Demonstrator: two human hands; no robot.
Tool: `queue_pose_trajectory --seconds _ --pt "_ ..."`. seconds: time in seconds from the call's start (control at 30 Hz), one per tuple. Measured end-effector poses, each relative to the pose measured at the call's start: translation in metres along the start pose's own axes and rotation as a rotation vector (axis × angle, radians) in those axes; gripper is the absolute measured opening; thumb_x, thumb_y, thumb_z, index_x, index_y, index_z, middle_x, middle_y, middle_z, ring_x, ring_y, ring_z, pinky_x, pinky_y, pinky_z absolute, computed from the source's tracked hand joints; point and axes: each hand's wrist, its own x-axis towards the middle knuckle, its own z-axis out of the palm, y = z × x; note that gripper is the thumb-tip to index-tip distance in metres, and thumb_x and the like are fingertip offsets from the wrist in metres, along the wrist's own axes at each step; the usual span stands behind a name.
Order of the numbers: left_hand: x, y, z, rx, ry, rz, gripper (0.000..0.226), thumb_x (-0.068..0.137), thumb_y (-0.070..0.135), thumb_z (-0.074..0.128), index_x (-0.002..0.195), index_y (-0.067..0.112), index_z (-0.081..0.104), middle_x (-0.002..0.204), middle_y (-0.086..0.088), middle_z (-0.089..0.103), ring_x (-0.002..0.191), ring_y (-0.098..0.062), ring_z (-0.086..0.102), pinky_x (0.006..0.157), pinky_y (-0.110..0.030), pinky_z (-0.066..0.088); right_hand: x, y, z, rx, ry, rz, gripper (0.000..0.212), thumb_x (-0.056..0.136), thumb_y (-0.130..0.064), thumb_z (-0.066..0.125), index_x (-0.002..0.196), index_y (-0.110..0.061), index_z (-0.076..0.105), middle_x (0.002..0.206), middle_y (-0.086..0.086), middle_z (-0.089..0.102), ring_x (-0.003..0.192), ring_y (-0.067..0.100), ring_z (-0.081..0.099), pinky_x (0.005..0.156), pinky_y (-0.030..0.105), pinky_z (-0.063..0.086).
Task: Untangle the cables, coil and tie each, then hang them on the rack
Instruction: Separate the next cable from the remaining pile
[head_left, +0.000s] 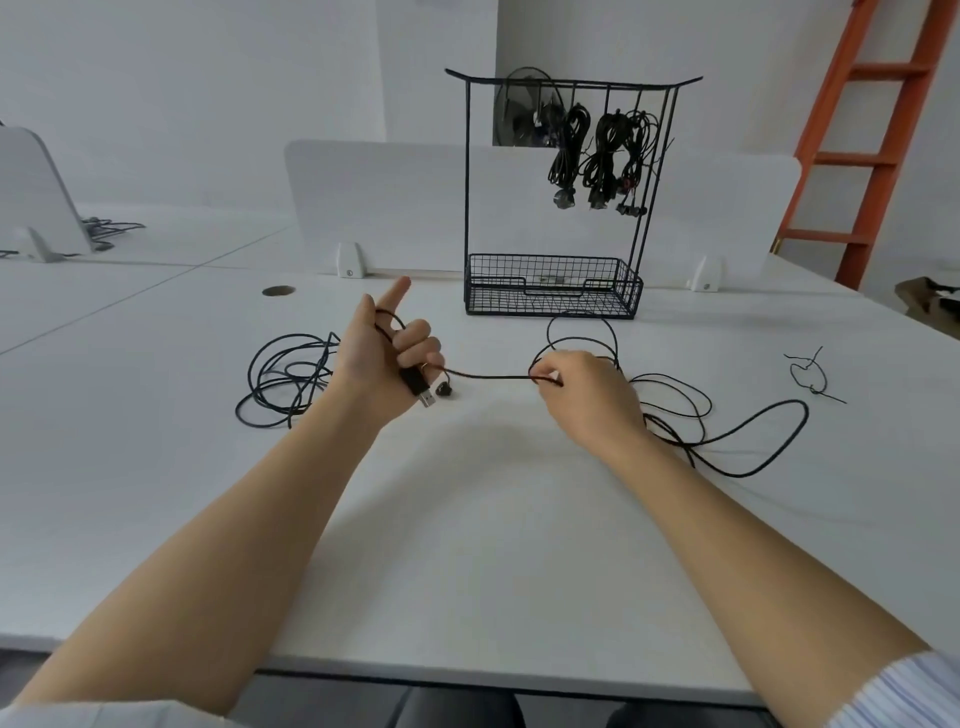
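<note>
Left grip (384, 348) curled round USB cable (488, 376); right grip (582, 387) pinches it.

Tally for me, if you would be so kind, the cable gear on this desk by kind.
Coiled bundles hanging on the rack: 3
Loose cable heaps on the desk: 2
Twist tie: 1
Rack: 1
Total: 7

Both bare forearms stretch forward. The left hand (387, 349) is raised, its index finger pointing up and its other fingers curled round a cable (488, 376). The right hand (584, 387), palm down, pinches the same cable between thumb and forefinger.
</note>
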Motion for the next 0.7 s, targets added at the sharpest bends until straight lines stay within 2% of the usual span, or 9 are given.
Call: queue_pose_trajectory --seconds 0.07,0.1,0.17,0.27,0.33,0.43,0.53,0.63,0.7 --pt "0.001 0.000 -0.001 0.080 0.031 -0.056 0.038 0.100 0.044 0.022 0.093 0.023 0.053 0.037 0.005 0.020 0.027 -0.008 0.020 0.035 -0.013 0.020 0.000 0.003 -0.003 -0.055 0.069 0.013 0.026 0.092 -0.013 0.044 0.111 -0.019 0.061 0.110 0.003 0.066 0.104 0.028 0.056 0.075 0.029 0.041" --pt "0.002 0.000 -0.001 0.128 0.047 -0.087 0.035 0.100 0.042 0.026 0.089 0.019 0.050 0.037 0.006 0.020 0.026 -0.007 0.019 0.032 -0.013 0.016 0.000 0.004 -0.004 -0.059 0.092 0.016 0.027 0.092 -0.012 0.043 0.112 -0.019 0.061 0.109 0.003 0.066 0.103 0.028 0.056 0.073 0.029 0.040" --pt "0.002 -0.001 -0.002 0.199 0.073 -0.170 0.031 0.098 0.037 0.038 0.080 0.012 0.044 0.036 0.006 0.022 0.026 -0.006 0.020 0.028 -0.016 0.016 0.001 0.004 -0.006 -0.007 0.135 0.036 0.026 0.092 -0.013 0.043 0.110 -0.019 0.062 0.106 0.004 0.067 0.099 0.028 0.057 0.071 0.029 0.040" --pt "0.001 -0.001 -0.001 0.260 0.068 -0.206 0.016 0.094 0.015 0.047 0.086 0.002 0.052 0.039 0.006 0.027 0.030 -0.003 0.024 0.027 -0.013 0.017 0.002 0.003 -0.006 0.101 0.156 0.075 0.022 0.090 -0.011 0.046 0.103 -0.017 0.063 0.103 0.002 0.067 0.098 0.027 0.057 0.073 0.030 0.042" --pt "-0.001 -0.001 0.002 0.302 0.044 -0.199 0.012 0.093 0.007 0.047 0.086 0.002 0.056 0.040 0.006 0.027 0.032 -0.003 0.024 0.027 -0.014 0.018 0.001 0.001 -0.005 0.119 0.134 0.057 0.020 0.090 -0.012 0.047 0.100 -0.017 0.063 0.096 0.002 0.066 0.095 0.027 0.057 0.073 0.031 0.043" --pt "-0.005 -0.001 0.004 0.394 -0.022 -0.186 0.013 0.094 0.015 0.048 0.091 0.013 0.060 0.040 0.009 0.023 0.031 -0.004 0.021 0.029 -0.012 0.013 -0.001 0.000 -0.005 0.091 0.091 0.006 0.016 0.090 -0.016 0.048 0.095 -0.017 0.064 0.081 0.001 0.060 0.087 0.028 0.057 0.068 0.030 0.041" --pt "-0.008 -0.002 0.005 0.758 -0.064 -0.068 0.017 0.096 0.023 0.048 0.100 0.017 0.064 0.044 0.009 0.020 0.035 -0.005 0.017 0.034 -0.016 0.014 0.001 0.002 -0.009 0.037 0.141 0.021 0.018 0.092 -0.023 0.048 0.101 -0.020 0.063 0.090 0.003 0.067 0.090 0.026 0.058 0.067 0.029 0.038" --pt "-0.007 -0.011 0.007 1.026 -0.058 0.034 0.023 0.095 0.029 0.050 0.104 0.015 0.067 0.051 0.002 0.039 0.036 -0.006 0.021 0.036 -0.015 0.016 0.002 0.006 -0.014 -0.030 0.225 0.030 0.021 0.094 -0.022 0.045 0.109 -0.019 0.061 0.096 0.002 0.069 0.084 0.024 0.054 0.063 0.026 0.030" --pt "-0.007 -0.014 0.008 1.121 -0.082 0.016 0.027 0.095 0.033 0.048 0.105 0.016 0.067 0.066 -0.004 0.054 0.036 -0.006 0.025 0.034 -0.015 0.018 0.003 0.007 -0.016 -0.014 0.278 0.020 0.020 0.093 -0.019 0.046 0.107 -0.018 0.061 0.091 0.004 0.068 0.083 0.027 0.056 0.062 0.027 0.031"
